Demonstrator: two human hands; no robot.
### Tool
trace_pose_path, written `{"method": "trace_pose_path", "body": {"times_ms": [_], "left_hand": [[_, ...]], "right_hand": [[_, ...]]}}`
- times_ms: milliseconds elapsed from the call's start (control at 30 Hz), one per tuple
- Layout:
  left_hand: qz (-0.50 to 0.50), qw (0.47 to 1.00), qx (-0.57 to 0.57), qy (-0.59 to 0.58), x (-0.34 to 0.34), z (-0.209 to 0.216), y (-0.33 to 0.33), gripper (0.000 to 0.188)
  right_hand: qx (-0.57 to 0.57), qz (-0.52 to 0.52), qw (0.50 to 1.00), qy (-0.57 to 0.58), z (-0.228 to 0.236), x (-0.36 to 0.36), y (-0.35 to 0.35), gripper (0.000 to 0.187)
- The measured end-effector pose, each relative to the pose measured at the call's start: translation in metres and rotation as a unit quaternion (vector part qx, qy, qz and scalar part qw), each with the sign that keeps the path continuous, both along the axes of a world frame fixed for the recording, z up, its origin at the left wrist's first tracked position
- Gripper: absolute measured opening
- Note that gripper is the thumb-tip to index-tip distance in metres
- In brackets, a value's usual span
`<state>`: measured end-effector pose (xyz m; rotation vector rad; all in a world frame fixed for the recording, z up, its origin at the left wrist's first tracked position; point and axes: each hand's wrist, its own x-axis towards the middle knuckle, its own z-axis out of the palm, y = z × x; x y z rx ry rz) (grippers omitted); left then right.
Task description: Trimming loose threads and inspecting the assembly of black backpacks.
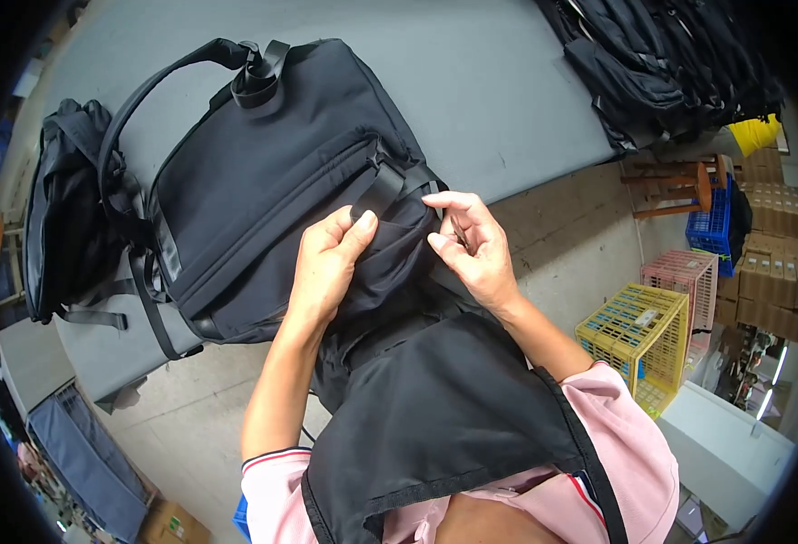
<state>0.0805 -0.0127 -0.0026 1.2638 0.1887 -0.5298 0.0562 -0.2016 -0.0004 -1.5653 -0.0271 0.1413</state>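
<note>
From my head view, the backpack (272,181) lies on the grey surface (499,82), its near edge overhanging. My left hand (326,263) pinches its pocket fabric; my right hand (471,240) pinches the strap (383,189) end.

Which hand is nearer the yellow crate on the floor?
The right hand. It sits at the backpack corner on the side toward the yellow crate; the left hand is farther off, pressing the backpack's front, with the right hand between it and the crate.
</note>
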Motion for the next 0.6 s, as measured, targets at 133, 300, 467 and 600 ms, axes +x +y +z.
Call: {"method": "trace_pose_path", "body": {"times_ms": [133, 300, 467, 600], "left_hand": [[0.038, 0.984, 0.124, -0.12, -0.015, 0.017, -0.001, 0.016], [0.091, 0.913, 0.307, -0.253, -0.051, 0.044, -0.001, 0.007], [0.234, 0.954, 0.091, -0.166, -0.09, 0.018, -0.005, 0.012], [0.285, 0.943, 0.041, -0.167, -0.097, 0.011, -0.005, 0.014]], "right_hand": [[-0.127, 0.061, 0.985, -0.101, 0.007, 0.008, -0.005, 0.043], [-0.206, 0.093, 0.942, -0.247, -0.002, 0.007, 0.003, 0.044], [-0.183, 0.068, 0.917, -0.348, -0.016, 0.002, 0.024, 0.033], [-0.173, 0.059, 0.919, -0.348, -0.018, -0.004, 0.032, 0.033]]}}
